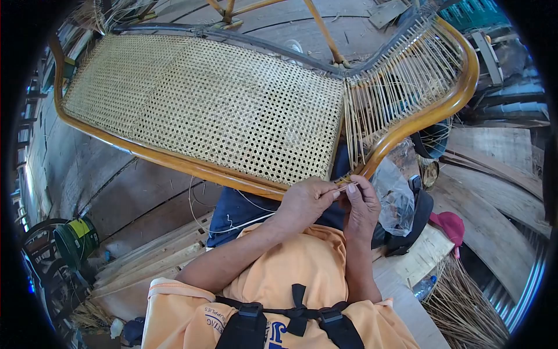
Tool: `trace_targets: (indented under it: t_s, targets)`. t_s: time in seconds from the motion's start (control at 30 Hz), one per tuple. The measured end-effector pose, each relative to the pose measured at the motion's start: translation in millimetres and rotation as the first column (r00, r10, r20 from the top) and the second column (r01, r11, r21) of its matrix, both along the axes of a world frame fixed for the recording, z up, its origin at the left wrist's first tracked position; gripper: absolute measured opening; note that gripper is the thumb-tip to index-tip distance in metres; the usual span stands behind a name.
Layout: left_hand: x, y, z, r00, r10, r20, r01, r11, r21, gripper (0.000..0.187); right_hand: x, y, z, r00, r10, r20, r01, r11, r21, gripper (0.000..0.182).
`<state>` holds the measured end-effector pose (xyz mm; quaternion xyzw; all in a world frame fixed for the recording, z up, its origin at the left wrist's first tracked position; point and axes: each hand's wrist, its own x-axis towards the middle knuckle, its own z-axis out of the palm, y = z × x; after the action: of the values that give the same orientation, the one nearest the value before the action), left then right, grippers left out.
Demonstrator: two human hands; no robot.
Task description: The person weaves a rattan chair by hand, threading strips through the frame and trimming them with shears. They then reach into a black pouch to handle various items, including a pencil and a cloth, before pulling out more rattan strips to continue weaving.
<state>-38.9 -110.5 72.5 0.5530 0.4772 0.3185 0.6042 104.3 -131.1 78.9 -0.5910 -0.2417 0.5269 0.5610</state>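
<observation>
A long curved chair frame of varnished wood stretches across in front of me, its wide part filled with woven cane webbing. On the right, loose cane strands span the bent section side by side. My left hand and my right hand meet at the near rail, just below the corner where webbing and strands join. Both hands have their fingers pinched on a thin cane strip. A pale strand trails beneath my left forearm.
A clear plastic bag lies to the right of my hands, close to a pink cap. A bundle of cane strips rests at lower right. A green bucket stands at left by stacked planks.
</observation>
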Motion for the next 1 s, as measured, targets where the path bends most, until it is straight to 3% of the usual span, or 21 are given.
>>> trace_targets:
  t_s: [0.13,0.23,0.33,0.43,0.53,0.6,0.63,0.83,0.9,1.0]
  targets:
    - [-2.8,-2.1,-5.5,1.000,-0.007,0.015,0.007,1.000,0.004,0.019,8.9,-9.0,-8.3,0.996,0.095,0.003,-0.095,0.995,-0.009,0.015]
    - [-10.6,-0.8,6.6,0.993,-0.067,0.096,0.105,0.873,-0.477,0.019,11.9,-17.9,-6.0,0.982,0.122,-0.142,-0.137,0.985,-0.100,0.015]
    - [-11.3,-11.4,-12.2,0.990,-0.120,0.077,0.133,0.973,-0.189,0.020,14.4,-24.2,-5.7,0.970,0.078,-0.229,-0.120,0.977,-0.177,0.014]
    - [-11.3,-13.2,-16.6,0.987,-0.157,-0.011,0.157,0.988,0.008,0.017,16.4,-25.4,-5.2,0.966,0.072,-0.247,-0.124,0.972,-0.198,0.014]
    - [-11.6,-9.5,-7.4,0.984,-0.155,0.090,0.159,0.986,-0.041,0.016,17.3,-24.1,-5.7,0.979,0.057,-0.198,-0.095,0.978,-0.184,0.014]
    - [-10.9,-7.5,-4.3,0.990,-0.131,0.043,0.135,0.986,-0.103,0.016,18.1,-23.8,-6.6,0.980,0.079,-0.180,-0.112,0.978,-0.178,0.013]
    - [-11.0,-7.2,-4.0,0.993,-0.116,0.017,0.118,0.984,-0.134,0.016,16.0,-24.0,-7.2,0.989,0.084,-0.122,-0.103,0.981,-0.164,0.014]
    - [-7.5,-8.5,-13.3,0.999,-0.025,-0.035,0.026,0.999,0.047,0.017,17.4,-19.3,-13.7,0.967,0.195,0.163,-0.172,0.974,-0.145,0.016]
    - [-8.9,-5.3,-14.0,0.997,0.069,-0.018,-0.069,0.997,-0.023,0.019,31.2,-2.5,0.8,0.916,0.253,0.311,-0.210,0.964,-0.165,0.020]
    - [-13.4,20.7,-12.8,0.986,0.156,-0.065,-0.166,0.967,-0.196,0.023,67.2,31.5,33.4,0.889,0.046,0.456,-0.023,0.998,-0.056,0.027]
